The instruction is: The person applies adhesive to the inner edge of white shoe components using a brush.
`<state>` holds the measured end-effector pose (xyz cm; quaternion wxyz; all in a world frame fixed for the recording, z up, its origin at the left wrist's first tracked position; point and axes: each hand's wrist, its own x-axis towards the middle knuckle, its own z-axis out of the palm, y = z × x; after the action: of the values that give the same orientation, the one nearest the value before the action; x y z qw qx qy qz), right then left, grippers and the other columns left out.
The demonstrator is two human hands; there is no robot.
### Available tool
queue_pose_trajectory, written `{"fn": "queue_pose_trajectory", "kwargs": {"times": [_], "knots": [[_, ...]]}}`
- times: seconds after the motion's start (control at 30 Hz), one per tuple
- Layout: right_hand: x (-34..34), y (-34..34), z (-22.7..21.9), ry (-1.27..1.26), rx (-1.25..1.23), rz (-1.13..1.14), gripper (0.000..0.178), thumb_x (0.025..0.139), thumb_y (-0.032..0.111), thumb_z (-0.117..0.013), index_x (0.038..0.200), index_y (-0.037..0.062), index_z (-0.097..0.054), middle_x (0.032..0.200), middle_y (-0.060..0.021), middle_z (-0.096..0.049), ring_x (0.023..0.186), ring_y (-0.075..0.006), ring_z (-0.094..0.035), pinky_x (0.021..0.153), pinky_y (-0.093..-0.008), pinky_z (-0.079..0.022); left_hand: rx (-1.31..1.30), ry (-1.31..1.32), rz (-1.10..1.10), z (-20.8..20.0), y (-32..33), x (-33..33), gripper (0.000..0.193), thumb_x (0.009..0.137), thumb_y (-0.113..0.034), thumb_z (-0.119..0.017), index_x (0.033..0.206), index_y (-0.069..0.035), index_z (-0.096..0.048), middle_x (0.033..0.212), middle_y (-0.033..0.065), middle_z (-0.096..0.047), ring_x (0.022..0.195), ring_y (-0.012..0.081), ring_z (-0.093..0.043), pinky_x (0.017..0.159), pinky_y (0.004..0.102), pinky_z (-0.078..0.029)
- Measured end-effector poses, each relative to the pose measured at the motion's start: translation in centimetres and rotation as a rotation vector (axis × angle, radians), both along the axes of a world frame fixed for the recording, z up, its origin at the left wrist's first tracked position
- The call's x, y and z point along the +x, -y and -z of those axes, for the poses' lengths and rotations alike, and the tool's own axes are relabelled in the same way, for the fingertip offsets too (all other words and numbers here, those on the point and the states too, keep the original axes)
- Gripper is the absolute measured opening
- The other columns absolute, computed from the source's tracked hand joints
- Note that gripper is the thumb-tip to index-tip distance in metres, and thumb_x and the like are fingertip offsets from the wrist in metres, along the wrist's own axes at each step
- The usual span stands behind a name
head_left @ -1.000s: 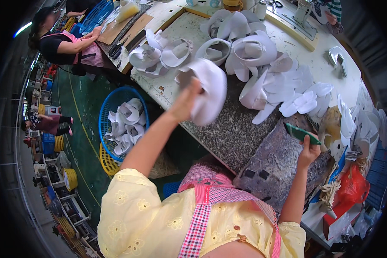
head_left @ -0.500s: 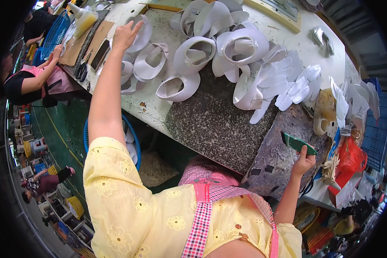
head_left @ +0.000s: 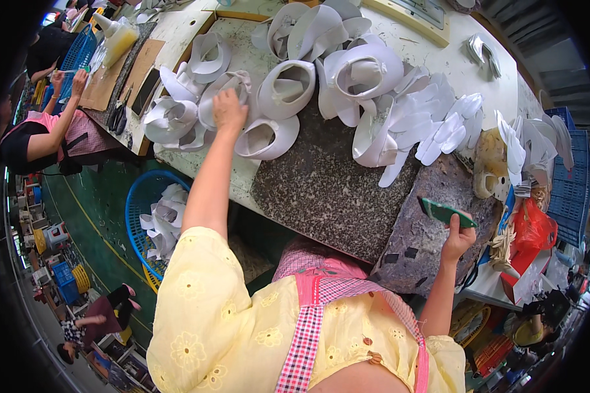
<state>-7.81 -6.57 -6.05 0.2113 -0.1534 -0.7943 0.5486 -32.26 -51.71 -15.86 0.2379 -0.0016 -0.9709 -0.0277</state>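
Observation:
On the left part of the table, my left hand reaches over a white shoe upper, its fingers bent and closed at the upper's near right side; the fingertips are partly hidden. More white shoe uppers stand around it, one of them just behind. At the right, my right hand grips a flat green tool with a dark end, held above a rough, glue-stained grey board. I cannot make out the tool's exact kind.
A dark speckled slab lies before me. White sole-shaped pieces are heaped right of the uppers. A blue basket holding white pieces stands low at left. Beyond are a glue bottle, scissors and a co-worker's arm.
My left hand has come back from an upper at the far left and moved right and nearer onto another upper. My right hand still holds the green tool, almost unmoved.

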Motion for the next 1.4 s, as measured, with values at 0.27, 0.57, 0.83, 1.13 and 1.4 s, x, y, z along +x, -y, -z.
{"fn": "queue_pose_trajectory", "kwargs": {"times": [0.27,0.57,0.83,1.13,1.4], "knots": [[1.2,-0.5,0.7,0.034,-0.048,0.069,0.014,0.08,0.013,-0.054,0.081,-0.0013,-0.055,0.071,-0.0024,-0.053,0.058,-0.0066,-0.047,0.05,-0.0198,-0.038,0.236,-0.033,-0.372,-10.7,3.7,-4.1,0.027,0.072,-0.03,-0.043,0.087,-0.008,-0.046,0.075,0.0194,-0.058,0.069,0.0376,-0.056,0.063,0.0469,-0.042],[0.2,0.6,0.0,0.03,0.072,-0.037,0.012,0.079,0.011,-0.054,0.078,-0.0012,-0.055,0.067,-0.0015,-0.051,0.056,-0.0072,-0.042,0.048,-0.0201,-0.032,0.923,0.404,-0.348,-3.2,9.0,-11.9,0.085,0.069,-0.068,-0.028,0.125,-0.004,-0.024,0.126,0.0194,-0.03,0.116,0.0289,-0.029,0.091,0.0408,-0.026],[1.4,0.0,0.2,0.052,-0.023,0.06,0.012,0.079,0.011,-0.055,0.078,-0.0016,-0.055,0.068,-0.0019,-0.05,0.058,-0.0073,-0.041,0.049,-0.0209,-0.031,0.51,-0.214,-0.08,-5.1,0.5,-4.6,0.036,0.074,-0.03,-0.054,0.098,-0.004,-0.053,0.081,0.011,-0.056,0.074,0.021,-0.054,0.07,0.0311,-0.042],[0.1,0.3,0.1,0.044,-0.023,0.018,0.012,0.079,0.01,-0.055,0.078,-0.0015,-0.055,0.067,-0.0016,-0.051,0.057,-0.0076,-0.041,0.049,-0.0213,-0.032,0.118,0.183,0.48,-3.8,-10.9,0.0,0.025,0.064,-0.007,-0.056,0.089,-0.004,-0.053,0.083,0.0114,-0.055,0.076,0.026,-0.052,0.07,0.0346,-0.041],[1.9,-2.4,0.9,-0.005,-0.224,0.092,0.012,0.078,0.011,-0.055,0.076,-0.0014,-0.056,0.068,-0.0028,-0.053,0.058,-0.0081,-0.045,0.051,-0.022,-0.036,1.426,0.315,0.42,-14.8,-12.5,3.4,0.012,0.062,-0.001,-0.048,0.071,-0.004,-0.055,0.075,0.0044,-0.058,0.07,0.0119,-0.051,0.068,0.0217,-0.038]]}}
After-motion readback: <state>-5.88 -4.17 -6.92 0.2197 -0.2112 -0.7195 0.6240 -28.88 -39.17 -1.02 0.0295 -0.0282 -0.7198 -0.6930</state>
